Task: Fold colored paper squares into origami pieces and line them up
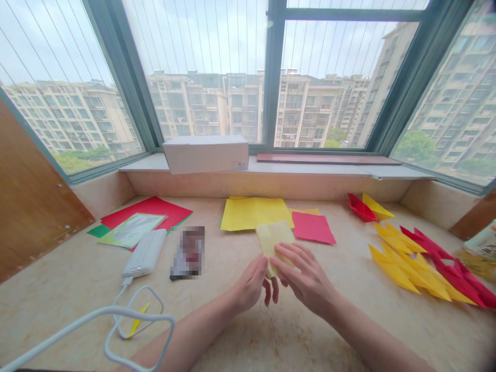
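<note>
Between my two hands is a pale yellow piece of folded paper (273,237), lifted off the counter and tilted up. My left hand (253,281) pinches its lower left edge, thumb in front and fingers behind. My right hand (304,271) lies over the lower right part, fingers pressed across the face and gripping the edge. Its creases are partly covered by my fingers. Just behind it lie yellow sheets (251,212) and a pink-red square of paper (313,227).
Folded yellow paper shapes (414,268) and red paper shapes (459,274) sit at right. On the left are red paper (151,212), a white power bank (145,253) with a looping cable (112,310), and a blurred-out item (189,253). A white box (205,155) stands on the sill.
</note>
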The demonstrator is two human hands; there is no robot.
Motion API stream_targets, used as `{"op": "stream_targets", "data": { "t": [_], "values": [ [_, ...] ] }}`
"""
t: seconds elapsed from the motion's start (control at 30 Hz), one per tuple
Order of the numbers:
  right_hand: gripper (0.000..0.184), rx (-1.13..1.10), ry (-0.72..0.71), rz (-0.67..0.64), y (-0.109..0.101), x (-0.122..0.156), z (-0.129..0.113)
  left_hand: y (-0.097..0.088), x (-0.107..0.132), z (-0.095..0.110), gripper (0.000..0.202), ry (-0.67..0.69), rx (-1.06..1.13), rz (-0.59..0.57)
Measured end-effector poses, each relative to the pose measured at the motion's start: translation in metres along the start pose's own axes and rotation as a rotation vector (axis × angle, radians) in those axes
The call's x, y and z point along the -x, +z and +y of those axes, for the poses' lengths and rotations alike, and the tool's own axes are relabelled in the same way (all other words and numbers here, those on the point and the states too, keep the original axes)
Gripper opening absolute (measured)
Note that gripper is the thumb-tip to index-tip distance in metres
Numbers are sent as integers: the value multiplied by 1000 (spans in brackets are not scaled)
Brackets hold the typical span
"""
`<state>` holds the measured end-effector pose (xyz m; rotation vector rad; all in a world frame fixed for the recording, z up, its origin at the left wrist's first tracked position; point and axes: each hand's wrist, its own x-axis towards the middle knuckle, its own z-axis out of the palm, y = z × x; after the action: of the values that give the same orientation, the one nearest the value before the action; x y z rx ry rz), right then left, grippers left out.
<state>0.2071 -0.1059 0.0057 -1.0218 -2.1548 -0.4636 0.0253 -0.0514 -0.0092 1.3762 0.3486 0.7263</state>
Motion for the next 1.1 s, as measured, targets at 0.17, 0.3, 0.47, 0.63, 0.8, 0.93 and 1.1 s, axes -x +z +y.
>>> {"op": "stream_targets", "data": {
  "t": [0.17, 0.3, 0.47, 0.63, 0.8, 0.93, 1.1],
  "values": [
    [38, -28, -2, 51, 1, 0, -1, -1, -1, -2, 58, 62, -34, 7],
    [32, -71, 3, 84, -2, 1, 0, -2, -3, -3, 56, 115, -19, 23],
    [32, -127, -3, 134, -6, 2, 1, -5, -4, 2, 54, 163, 15, 22],
    [28, -226, 58, 216, -5, 3, 2, -1, -1, 8, 71, 141, 58, 49],
    [23, -285, 81, 304, -4, 4, 7, 0, 0, 8, 86, 186, 107, 103],
    [23, -254, 3, 268, -8, 7, 12, -7, -2, 7, 36, 229, 0, 108],
    [26, -234, -74, 152, -15, 10, 15, -13, -4, 15, 19, 192, -166, 202]
  ]
}}
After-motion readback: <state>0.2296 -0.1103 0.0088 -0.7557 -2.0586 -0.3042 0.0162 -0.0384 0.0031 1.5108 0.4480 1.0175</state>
